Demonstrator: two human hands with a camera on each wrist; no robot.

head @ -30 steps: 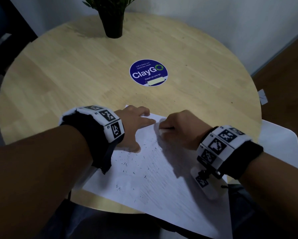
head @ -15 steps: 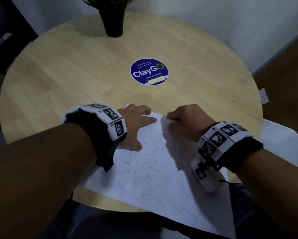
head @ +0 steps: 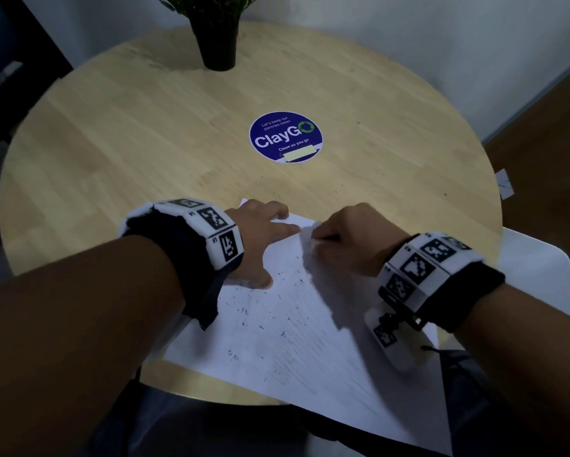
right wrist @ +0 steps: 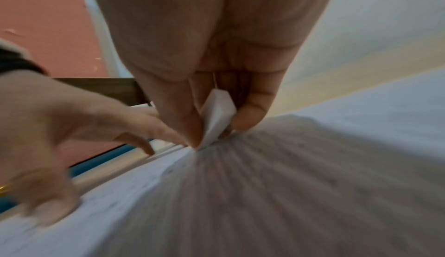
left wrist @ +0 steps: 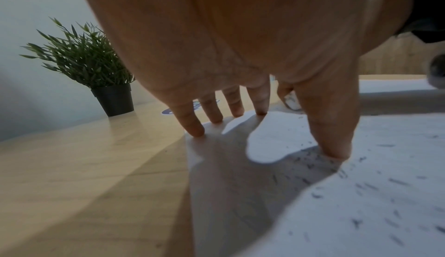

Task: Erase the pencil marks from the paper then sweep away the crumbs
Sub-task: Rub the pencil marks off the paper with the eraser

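A round, pale wooden table (head: 112, 133) is filling most of the head view. A white sheet of paper (head: 296, 351) is lying at its near edge, with one corner hanging over that edge. At the far side a small green plant in a black pot (head: 216, 37) is standing upright, and a round blue sticker (head: 285, 137) reading "ClayGo" is sitting flat near the table's middle, beyond the paper.

The left hand (head: 260, 240) is lying flat on the far left part of the paper, fingers straight and spread, the fingertips (left wrist: 196, 130) and thumb pressing down on the sheet near its far edge. The right hand (head: 352, 237) is resting just beside it on the far part of the sheet, its thumb and fingers curled and pinching a small white eraser (right wrist: 216, 116). The eraser is tilting, its lower corner touching the paper.

Many short dark crumbs (head: 277, 311) are lying scattered across the middle of the sheet, near the left thumb and toward the person. Faint grey pencil marks (head: 234, 355) are showing near the paper's near left edge.
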